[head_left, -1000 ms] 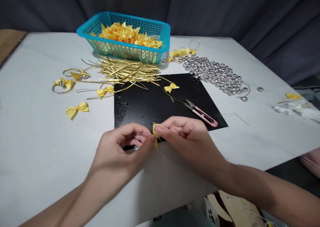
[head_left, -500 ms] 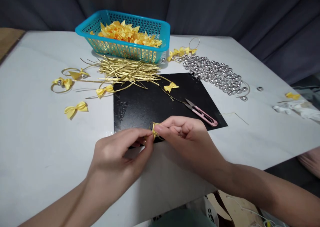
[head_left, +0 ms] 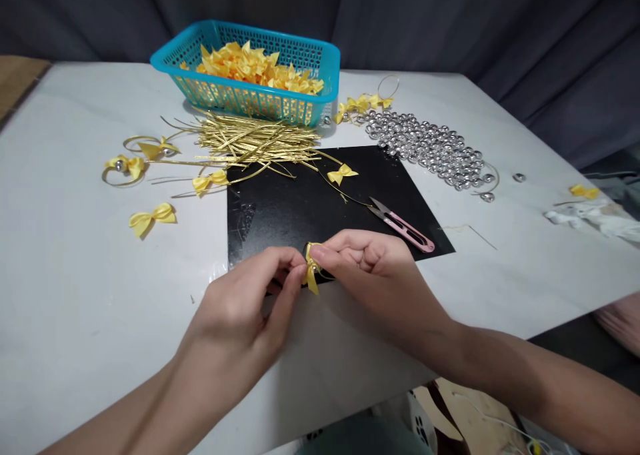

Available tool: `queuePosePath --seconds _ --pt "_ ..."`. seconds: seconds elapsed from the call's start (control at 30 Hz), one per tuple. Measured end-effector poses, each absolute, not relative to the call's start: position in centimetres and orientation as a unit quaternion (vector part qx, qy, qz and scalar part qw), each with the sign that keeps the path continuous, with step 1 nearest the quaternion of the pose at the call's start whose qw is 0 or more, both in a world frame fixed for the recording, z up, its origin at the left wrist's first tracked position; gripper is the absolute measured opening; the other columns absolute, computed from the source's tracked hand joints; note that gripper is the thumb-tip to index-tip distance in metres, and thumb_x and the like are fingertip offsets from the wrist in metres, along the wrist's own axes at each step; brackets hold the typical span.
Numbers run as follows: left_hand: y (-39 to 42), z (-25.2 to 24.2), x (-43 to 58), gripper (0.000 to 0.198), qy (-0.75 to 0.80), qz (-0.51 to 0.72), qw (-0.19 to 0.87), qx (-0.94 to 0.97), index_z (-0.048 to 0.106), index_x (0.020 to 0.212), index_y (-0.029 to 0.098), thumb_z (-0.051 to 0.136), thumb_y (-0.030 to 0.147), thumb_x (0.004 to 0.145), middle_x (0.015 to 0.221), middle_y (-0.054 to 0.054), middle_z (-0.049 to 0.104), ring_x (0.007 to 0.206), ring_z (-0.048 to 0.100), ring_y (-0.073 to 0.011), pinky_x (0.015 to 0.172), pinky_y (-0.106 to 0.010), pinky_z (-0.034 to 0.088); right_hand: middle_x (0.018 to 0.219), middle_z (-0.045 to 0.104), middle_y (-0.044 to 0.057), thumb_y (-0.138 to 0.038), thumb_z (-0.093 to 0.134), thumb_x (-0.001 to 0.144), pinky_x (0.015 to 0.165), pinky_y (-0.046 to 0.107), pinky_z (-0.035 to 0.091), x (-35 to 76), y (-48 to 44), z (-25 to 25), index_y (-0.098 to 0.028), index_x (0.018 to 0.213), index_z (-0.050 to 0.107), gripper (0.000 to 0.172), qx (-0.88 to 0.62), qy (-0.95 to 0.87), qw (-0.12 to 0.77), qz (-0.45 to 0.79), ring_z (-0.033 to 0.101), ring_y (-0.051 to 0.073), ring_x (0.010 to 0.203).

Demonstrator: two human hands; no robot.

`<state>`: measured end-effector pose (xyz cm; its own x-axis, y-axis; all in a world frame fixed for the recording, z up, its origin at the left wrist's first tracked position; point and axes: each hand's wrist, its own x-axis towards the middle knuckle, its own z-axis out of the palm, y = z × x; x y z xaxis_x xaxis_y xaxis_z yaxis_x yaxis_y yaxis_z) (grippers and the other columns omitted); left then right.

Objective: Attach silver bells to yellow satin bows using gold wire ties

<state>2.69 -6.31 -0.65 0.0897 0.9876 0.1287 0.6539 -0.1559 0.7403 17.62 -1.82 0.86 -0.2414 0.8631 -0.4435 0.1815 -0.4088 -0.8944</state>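
Note:
A small yellow ribbon bow (head_left: 312, 280) is pinched between my two hands over the front edge of the black mat (head_left: 290, 208). My right hand (head_left: 367, 261) grips its upper part between thumb and forefinger. With closed fingertips, my left hand (head_left: 260, 295) holds its left side. A bit of shiny silver shows at the bow's middle, and a thin gold cord loops beside it, mostly hidden by the fingers. Pink thread snips (head_left: 405, 227) lie on the mat beyond my right hand. Another yellow bow (head_left: 343, 174) rests near the mat's far edge.
A blue basket (head_left: 245, 98) full of yellow bows stands at the back. Before it lies a pile of gold cords (head_left: 257, 140). Silver beads (head_left: 425, 148) spread to the right. Finished-looking bow loops (head_left: 125, 168) and a loose bow (head_left: 153, 219) lie at left.
My left fingers have shifted slightly and curled closer together. More of the bow now shows, with one yellow tail hanging below the fingertips. My right hand has barely moved.

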Motion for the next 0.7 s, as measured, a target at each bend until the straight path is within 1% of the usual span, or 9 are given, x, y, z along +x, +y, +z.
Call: queuePosePath --seconds 0.07,0.13,0.27,0.33,0.4,0.53,0.7 --pt "-6.1 -0.53 2.83 0.01 0.607 0.32 0.317 0.655 0.057 0.079 0.024 0.051 0.027 0.087 0.068 0.004 0.065 0.057 0.061 -0.0091 0.044 -0.015 0.044 0.043 0.035 -0.009 -0.031 0.064 0.078 0.035 0.013 0.018 17.63 -1.77 0.85 -0.013 0.064 0.057 0.023 -0.55 -0.475 0.271 0.631 0.025 0.001 0.038" --pt "-5.9 -0.46 2.92 0.01 0.617 0.332 0.351 0.621 0.058 0.076 0.023 0.053 0.027 0.085 0.067 0.004 0.064 0.058 0.061 -0.0095 0.044 -0.014 0.044 0.043 0.034 -0.009 -0.031 0.063 0.078 0.035 0.013 0.018 17.64 -1.73 0.85 -0.013 0.065 0.058 0.023 -0.552 -0.475 0.27 0.629 0.024 0.001 0.038" --pt "-5.78 -0.51 2.96 0.007 0.624 0.36 0.388 0.575 0.063 0.079 0.021 0.057 0.026 0.08 0.074 0.0 0.069 0.064 0.065 -0.0117 0.056 -0.018 0.051 0.043 0.034 -0.009 -0.032 0.063 0.077 0.035 0.013 0.017 17.64 -1.74 0.82 -0.013 0.066 0.058 0.022 -0.556 -0.472 0.269 0.629 0.023 0.002 0.038" --pt "-5.89 -0.52 2.96 0.008 0.629 0.366 0.383 0.569 0.065 0.08 0.021 0.059 0.027 0.078 0.076 -0.001 0.071 0.065 0.066 -0.0129 0.059 -0.02 0.053 0.043 0.034 -0.009 -0.033 0.064 0.076 0.036 0.014 0.017 17.66 -1.78 0.77 -0.013 0.067 0.058 0.023 -0.553 -0.477 0.271 0.627 0.023 0.002 0.039" --pt "-5.98 -0.43 2.99 0.008 0.631 0.377 0.372 0.567 0.066 0.08 0.022 0.063 0.028 0.075 0.074 -0.001 0.072 0.063 0.066 -0.0139 0.06 -0.023 0.054 0.044 0.034 -0.009 -0.034 0.064 0.076 0.037 0.014 0.017 17.69 -1.83 0.7 -0.013 0.067 0.058 0.024 -0.549 -0.485 0.274 0.623 0.023 0.002 0.039" --pt "-5.77 0.03 3.22 0.011 0.623 0.398 0.386 0.552 0.068 0.08 0.022 0.064 0.03 0.073 0.066 -0.001 0.071 0.061 0.067 -0.0163 0.054 -0.024 0.054 0.044 0.037 -0.008 -0.033 0.064 0.077 0.038 0.016 0.018 17.75 -1.87 0.59 -0.013 0.066 0.059 0.024 -0.536 -0.497 0.282 0.622 0.026 0.003 0.04" --pt "-5.56 0.33 3.37 0.011 0.624 0.401 0.389 0.547 0.068 0.078 0.022 0.063 0.03 0.072 0.062 0.0 0.069 0.06 0.066 -0.0159 0.052 -0.022 0.053 0.044 0.033 -0.009 -0.029 0.066 0.075 0.038 0.016 0.016 17.74 -1.79 0.57 -0.013 0.064 0.058 0.021 -0.527 -0.494 0.293 0.626 0.024 0.003 0.041"
